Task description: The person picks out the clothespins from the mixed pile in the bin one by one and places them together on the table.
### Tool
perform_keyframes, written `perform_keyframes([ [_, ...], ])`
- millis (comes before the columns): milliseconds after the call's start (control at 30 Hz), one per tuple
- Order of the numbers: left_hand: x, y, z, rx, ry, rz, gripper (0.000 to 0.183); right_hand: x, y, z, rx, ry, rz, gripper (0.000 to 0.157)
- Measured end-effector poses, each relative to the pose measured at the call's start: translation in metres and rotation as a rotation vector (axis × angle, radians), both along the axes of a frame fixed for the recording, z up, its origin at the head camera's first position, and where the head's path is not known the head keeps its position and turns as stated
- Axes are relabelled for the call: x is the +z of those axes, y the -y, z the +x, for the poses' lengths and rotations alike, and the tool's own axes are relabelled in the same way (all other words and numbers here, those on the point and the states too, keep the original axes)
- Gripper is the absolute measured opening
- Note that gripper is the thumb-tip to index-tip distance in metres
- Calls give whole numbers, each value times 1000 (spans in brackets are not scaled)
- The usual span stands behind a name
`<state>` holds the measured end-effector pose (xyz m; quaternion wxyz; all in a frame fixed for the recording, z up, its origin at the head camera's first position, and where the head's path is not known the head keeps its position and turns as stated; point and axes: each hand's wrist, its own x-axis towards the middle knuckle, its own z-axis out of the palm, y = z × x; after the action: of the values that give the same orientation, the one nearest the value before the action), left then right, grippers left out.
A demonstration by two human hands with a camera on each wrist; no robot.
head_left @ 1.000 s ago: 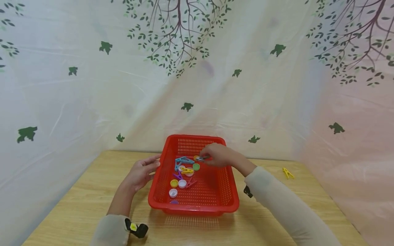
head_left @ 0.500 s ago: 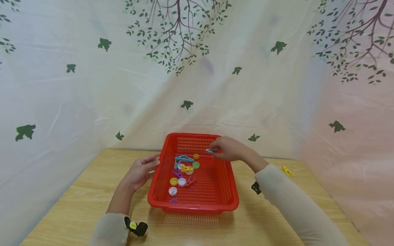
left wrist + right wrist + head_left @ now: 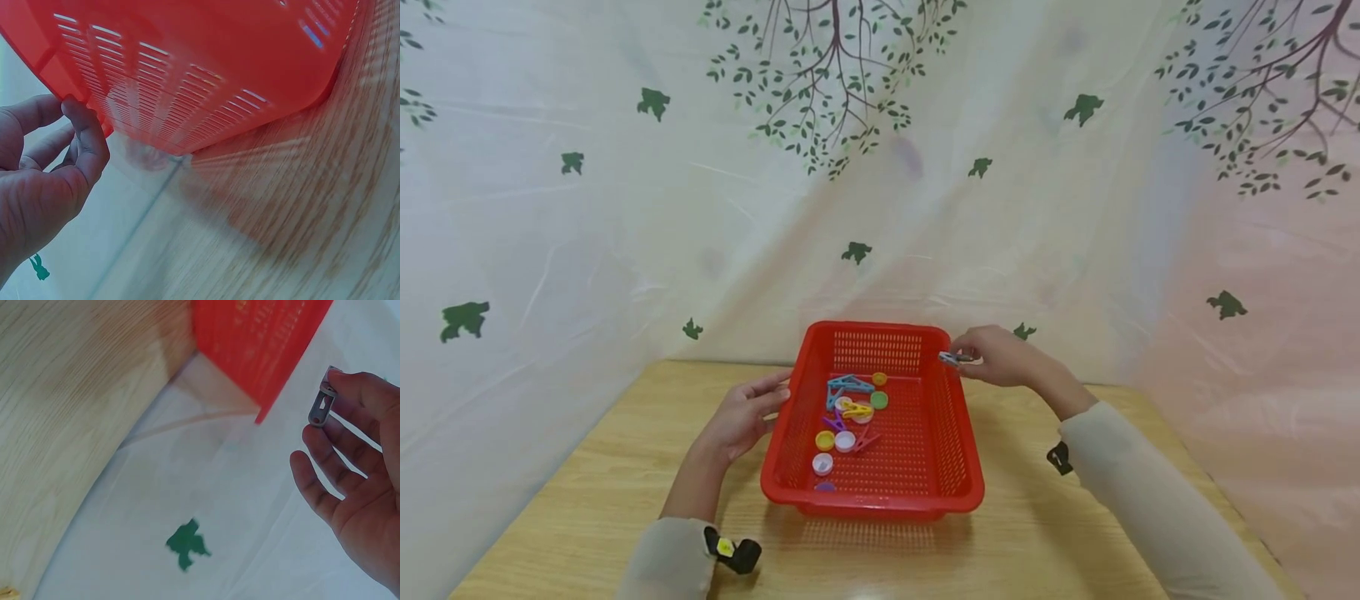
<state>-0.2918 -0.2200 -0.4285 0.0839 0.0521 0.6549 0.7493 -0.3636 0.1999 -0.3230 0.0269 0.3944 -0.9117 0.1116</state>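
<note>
My right hand [image 3: 1000, 356] pinches a small grey clip [image 3: 322, 405] with a slot in it between thumb and fingers; its other fingers are spread. It is at the far right rim of a red plastic basket [image 3: 880, 503]. On the basket's left side, my left hand [image 3: 741, 421] holds the rim, its fingertips [image 3: 78, 109] on the edge in the left wrist view. Inside the basket lie blue clothespins [image 3: 850, 383], a yellow clothespin [image 3: 856, 410], a purple one [image 3: 833, 422] and a pink one [image 3: 867, 440]. Among them are several bottle caps, including a green cap [image 3: 879, 401] and a white cap [image 3: 823, 464].
The basket stands on a wooden table [image 3: 587, 483]. Behind the table hangs a pale sheet [image 3: 760, 275] printed with leaves and branches. A bit of something yellow [image 3: 9, 594] shows on the table at the corner of the right wrist view.
My right hand has lifted the grey clip from inside the basket and moved right to its far right rim. The left hand has stayed at the left rim.
</note>
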Motion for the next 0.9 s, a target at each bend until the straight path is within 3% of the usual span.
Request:
perform_keyframes([
  [233, 3, -1, -1, 0, -2, 1, 56, -4, -34, 0, -71, -5, 0, 22],
  [567, 3, -3, -2, -17, 3, 10, 56, -27, -85, 3, -181, 31, 4, 22],
  [900, 3, -3, 2, 3, 15, 4, 56, -50, -125, 2, -239, 57, -15, 23],
])
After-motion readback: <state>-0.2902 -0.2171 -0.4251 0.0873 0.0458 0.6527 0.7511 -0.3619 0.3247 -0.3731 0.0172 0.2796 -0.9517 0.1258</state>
